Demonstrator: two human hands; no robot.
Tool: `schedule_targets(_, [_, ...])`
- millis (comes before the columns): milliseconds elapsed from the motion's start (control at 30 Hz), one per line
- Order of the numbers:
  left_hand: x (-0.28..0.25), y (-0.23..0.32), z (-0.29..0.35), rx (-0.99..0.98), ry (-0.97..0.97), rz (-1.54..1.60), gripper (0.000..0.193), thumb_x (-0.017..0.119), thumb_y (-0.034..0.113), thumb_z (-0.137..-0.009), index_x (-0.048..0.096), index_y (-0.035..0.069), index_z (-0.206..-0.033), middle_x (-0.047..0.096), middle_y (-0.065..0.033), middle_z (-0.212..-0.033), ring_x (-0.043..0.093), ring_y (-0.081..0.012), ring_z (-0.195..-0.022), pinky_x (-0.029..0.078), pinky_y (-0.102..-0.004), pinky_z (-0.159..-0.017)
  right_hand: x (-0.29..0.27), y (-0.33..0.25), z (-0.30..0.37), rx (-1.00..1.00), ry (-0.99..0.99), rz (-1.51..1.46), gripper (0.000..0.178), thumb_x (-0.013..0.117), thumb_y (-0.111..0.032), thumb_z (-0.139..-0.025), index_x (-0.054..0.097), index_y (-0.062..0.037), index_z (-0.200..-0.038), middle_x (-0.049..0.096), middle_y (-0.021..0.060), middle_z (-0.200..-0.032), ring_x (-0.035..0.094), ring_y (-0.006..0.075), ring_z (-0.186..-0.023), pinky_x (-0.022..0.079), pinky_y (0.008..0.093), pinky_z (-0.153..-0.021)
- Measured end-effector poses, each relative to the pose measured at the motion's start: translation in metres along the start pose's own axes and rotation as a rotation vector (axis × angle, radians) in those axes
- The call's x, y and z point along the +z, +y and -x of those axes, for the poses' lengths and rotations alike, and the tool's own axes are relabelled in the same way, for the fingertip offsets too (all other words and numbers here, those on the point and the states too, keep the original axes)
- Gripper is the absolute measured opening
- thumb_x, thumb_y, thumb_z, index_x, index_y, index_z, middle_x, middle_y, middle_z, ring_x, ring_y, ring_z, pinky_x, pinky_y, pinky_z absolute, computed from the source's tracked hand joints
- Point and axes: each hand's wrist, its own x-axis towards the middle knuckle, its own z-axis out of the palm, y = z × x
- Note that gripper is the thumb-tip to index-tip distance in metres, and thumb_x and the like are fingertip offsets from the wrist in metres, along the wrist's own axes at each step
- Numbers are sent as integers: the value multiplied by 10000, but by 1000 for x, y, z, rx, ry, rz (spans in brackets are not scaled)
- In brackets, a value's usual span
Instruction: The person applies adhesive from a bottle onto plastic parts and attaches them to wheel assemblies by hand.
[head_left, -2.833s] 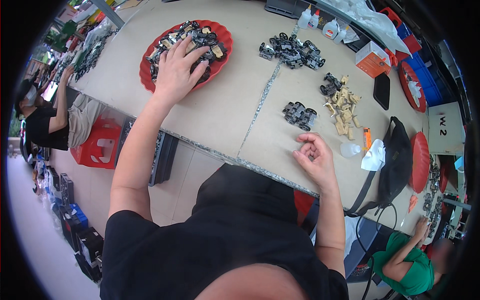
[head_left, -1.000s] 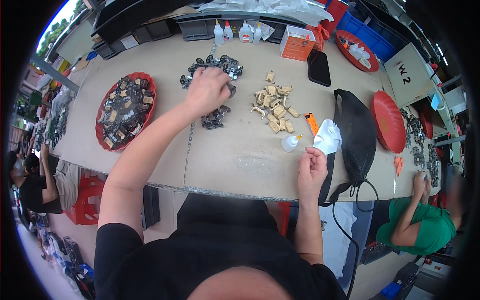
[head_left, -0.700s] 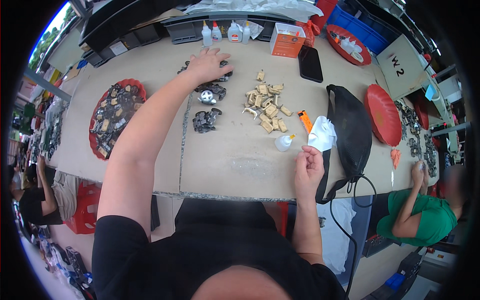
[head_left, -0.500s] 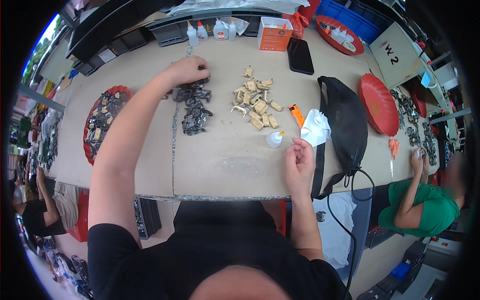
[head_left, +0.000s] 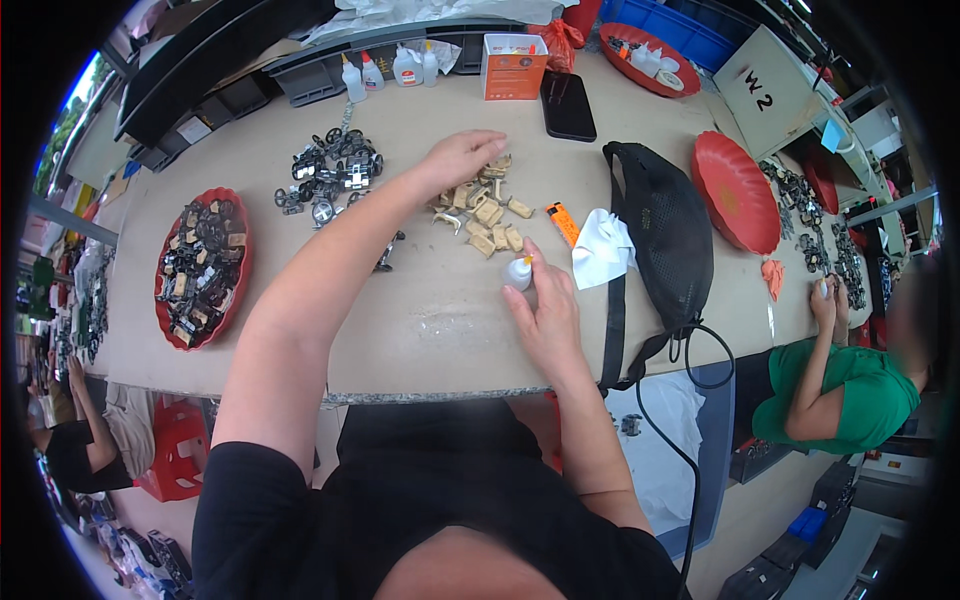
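Note:
My left hand (head_left: pixel 468 158) reaches over the top of a pile of small beige blocks (head_left: pixel 487 212), its fingers stretched out close together; what lies under the fingertips is hidden. At the pile's near side, the thumb and fingers of my right hand (head_left: pixel 548 318) close round a small white glue bottle (head_left: pixel 517 273) with a yellow tip. Beyond my left forearm lies a heap of dark and chrome wheeled toy chassis (head_left: pixel 335 170). One more dark part shows beside that forearm.
Left stands a red scalloped tray (head_left: pixel 243 275) of parts. To the right are an orange packet (head_left: pixel 563 224), white tissue (head_left: pixel 602 248), a black waist bag (head_left: pixel 660 240) and an upright red tray (head_left: pixel 735 195). Behind are a phone (head_left: pixel 568 106), a box (head_left: pixel 513 68) and bottles (head_left: pixel 407 68). A green-shirted person works at right.
My left hand has left the dark chassis heap and moved right over the beige blocks. My right hand has moved left from beside the tissue to the glue bottle. The whole view has shifted.

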Motion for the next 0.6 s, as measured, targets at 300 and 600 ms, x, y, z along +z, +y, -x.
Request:
schedule_targets(300, [11,16,30,237,-224,-135,284,574,248,-801,602,31,-982,575,-102,-1044,493,-222,-1045,367,-301,-907,4,15,7,196,85,-128,363,563,-133,-793,462,19,-1106,545,165,-898,504,275,-862,409,359,-750])
schedule_targets(600, [16,20,46,235,-148,-24,277,577,233,-795,600,51,-1003,539,-137,-1105,502,-229,-1037,406,-297,-864,8,26,4,191,169,-353,363,547,-146,-810,455,40,-1108,542,167,-870,559,236,-734,445,315,-680])
